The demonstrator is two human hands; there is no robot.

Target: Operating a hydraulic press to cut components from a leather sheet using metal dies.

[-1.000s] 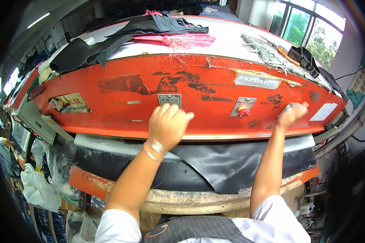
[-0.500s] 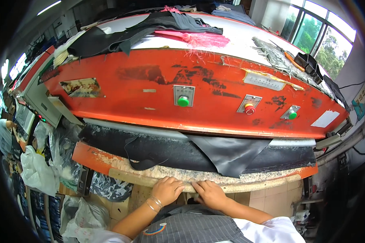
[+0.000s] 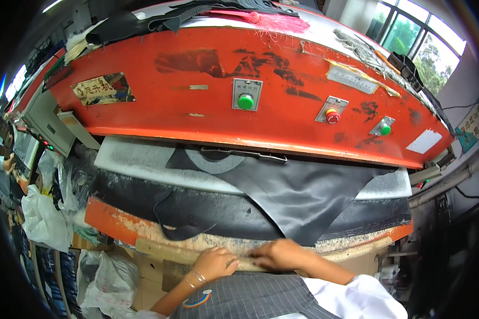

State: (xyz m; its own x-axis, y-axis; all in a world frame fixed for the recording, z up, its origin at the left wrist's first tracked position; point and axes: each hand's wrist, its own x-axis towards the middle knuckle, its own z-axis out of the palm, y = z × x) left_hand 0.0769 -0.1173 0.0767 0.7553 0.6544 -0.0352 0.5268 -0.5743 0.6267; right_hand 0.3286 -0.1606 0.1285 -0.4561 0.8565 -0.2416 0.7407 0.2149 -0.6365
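Note:
My left hand (image 3: 216, 264) curls closed round the pale worn rail (image 3: 170, 252) along the front edge of the press bed. To its right, my right hand (image 3: 283, 255) lies over the same rail, its fingers smeared by motion, so their grip does not show. Beyond them a black leather sheet (image 3: 303, 186) spreads over a white board (image 3: 130, 159) and hangs in a point across the black padded edge (image 3: 239, 212). A thin metal strip die (image 3: 271, 157) sits on the leather, partly hidden under the red press head (image 3: 170, 117). A narrow leather scrap (image 3: 183, 231) loops down at the left.
The press head carries a green button (image 3: 245, 102), a red stop button (image 3: 332, 116) and another green button (image 3: 385, 129). Dark leather (image 3: 127, 27) and a pink brush (image 3: 274, 21) lie on top. White plastic bags (image 3: 45, 218) stand at the left. Windows are at the far right.
The white board and the leather have slid out toward me from under the press head, bringing the metal strip into sight. My right hand has shifted slightly and its fingers blur.

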